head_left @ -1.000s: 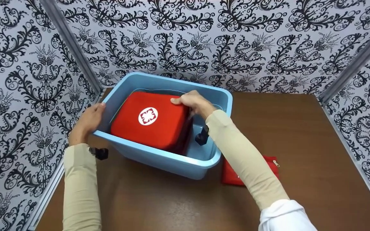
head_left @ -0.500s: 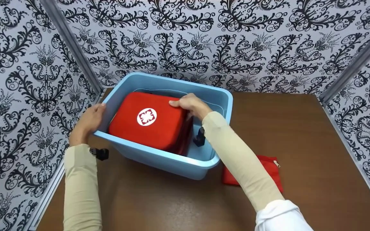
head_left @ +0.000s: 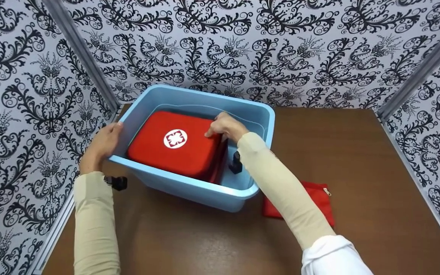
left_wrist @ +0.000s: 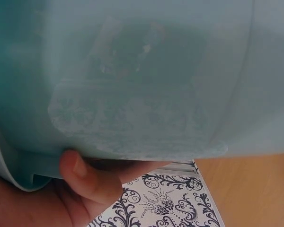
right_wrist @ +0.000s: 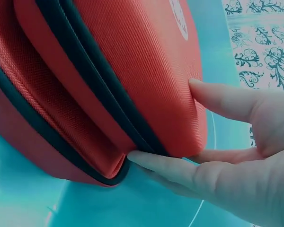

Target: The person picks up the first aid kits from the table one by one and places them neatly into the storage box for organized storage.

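Note:
A red first-aid case (head_left: 155, 152) with a round white emblem lies inside a light blue plastic tub (head_left: 189, 187). My right hand (head_left: 225, 126) is at the case's right far corner. In the right wrist view, its thumb presses the top and its fingers (right_wrist: 165, 165) reach along the side, near the dark zipper band. Beneath that band a second red layer with dark trim (right_wrist: 61, 161) shows. My left hand (head_left: 103, 143) holds the tub's left end by the rim; in the left wrist view, a thumb (left_wrist: 80, 170) lies by the tub wall (left_wrist: 156, 71).
A flat red zippered pouch (head_left: 315, 194) lies on the brown table (head_left: 357, 160) right of the tub, partly hidden by my right sleeve. Patterned walls (head_left: 212, 49) stand close behind the tub and to its left.
The case has shifted slightly left and sits a little deeper in the tub. My right thumb has bent from lying flat to pointing down. My left hand stays at the rim.

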`<move>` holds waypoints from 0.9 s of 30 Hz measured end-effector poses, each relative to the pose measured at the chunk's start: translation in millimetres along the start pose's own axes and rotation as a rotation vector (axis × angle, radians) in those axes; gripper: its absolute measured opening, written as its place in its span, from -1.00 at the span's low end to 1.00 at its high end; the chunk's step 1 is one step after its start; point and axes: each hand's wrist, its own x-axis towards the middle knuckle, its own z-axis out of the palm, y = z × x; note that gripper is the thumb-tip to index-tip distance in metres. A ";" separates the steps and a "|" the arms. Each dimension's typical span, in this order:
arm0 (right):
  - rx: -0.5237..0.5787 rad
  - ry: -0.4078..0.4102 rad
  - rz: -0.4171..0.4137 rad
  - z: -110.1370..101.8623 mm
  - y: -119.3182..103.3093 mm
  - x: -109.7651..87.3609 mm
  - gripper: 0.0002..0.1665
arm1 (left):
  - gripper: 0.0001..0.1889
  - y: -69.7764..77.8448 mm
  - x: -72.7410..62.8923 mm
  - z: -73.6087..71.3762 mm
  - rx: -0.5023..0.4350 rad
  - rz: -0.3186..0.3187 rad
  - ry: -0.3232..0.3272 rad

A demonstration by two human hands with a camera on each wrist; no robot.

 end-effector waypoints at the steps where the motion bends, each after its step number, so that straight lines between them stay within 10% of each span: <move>1: -0.019 0.003 0.003 0.9 0.4 0.6 -0.02 | -0.25 -0.3 -0.2 0.1 -0.004 -0.001 0.000; 16: -0.352 0.057 -0.013 4.7 2.9 2.4 -0.40 | -0.26 -2.3 1.6 0.3 0.015 0.006 0.006; 22: -0.358 0.072 -0.025 3.4 2.1 -0.6 -0.75 | -0.27 -0.2 2.1 -0.9 0.021 0.017 0.020; 27: -0.353 0.081 -0.016 2.9 -0.3 -2.0 -0.67 | -0.26 -0.9 1.1 -2.0 0.017 0.010 0.015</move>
